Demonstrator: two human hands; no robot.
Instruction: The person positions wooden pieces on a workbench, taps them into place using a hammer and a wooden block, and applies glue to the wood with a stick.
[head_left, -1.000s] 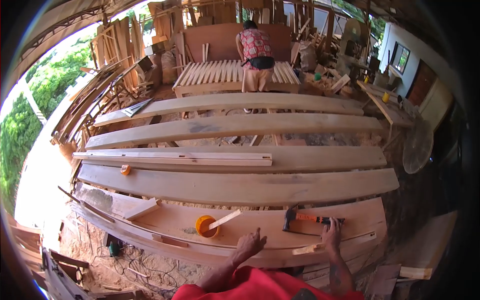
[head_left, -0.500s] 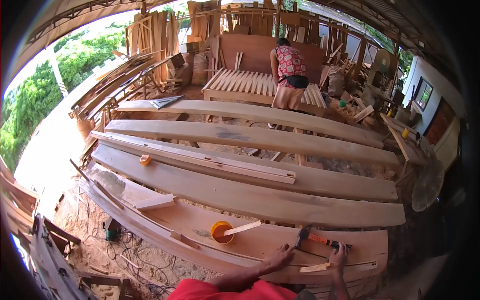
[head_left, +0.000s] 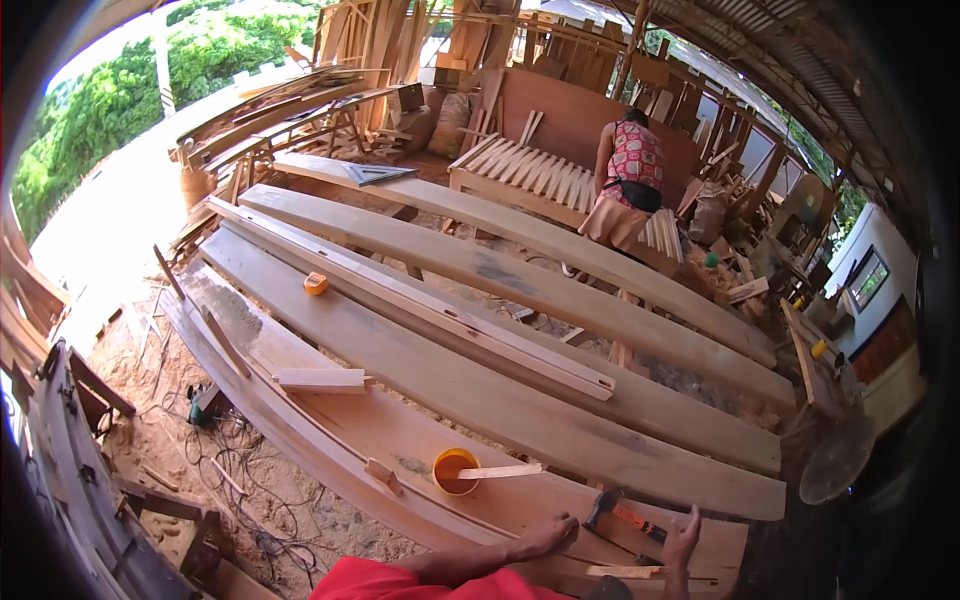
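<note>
My left hand [head_left: 548,536] is curled closed above the near plank [head_left: 400,425], right of a yellow-orange tub [head_left: 455,472] with a flat wood stick [head_left: 505,470] resting in it. Anything inside those fingers is hidden. My right hand [head_left: 682,542] has its fingers raised and apart, just right of a hammer [head_left: 628,515] with an orange and black handle. That hammer lies on the plank, touched by neither hand as far as I can see. A thin dark rod [head_left: 622,549] and a small light wood strip [head_left: 625,571] lie between my hands.
Several long planks [head_left: 500,385] lie side by side ahead, one bearing an orange tape measure [head_left: 315,284] and another a triangular square [head_left: 378,174]. Beyond, a person [head_left: 635,175] bends over a slatted wooden frame [head_left: 530,170]. Cords [head_left: 265,525] tangle on the sawdust-covered ground at left.
My right hand has come away from the hammer's handle end and its fingers have lifted. My left hand has drawn back slightly and curled. The whole view has tilted.
</note>
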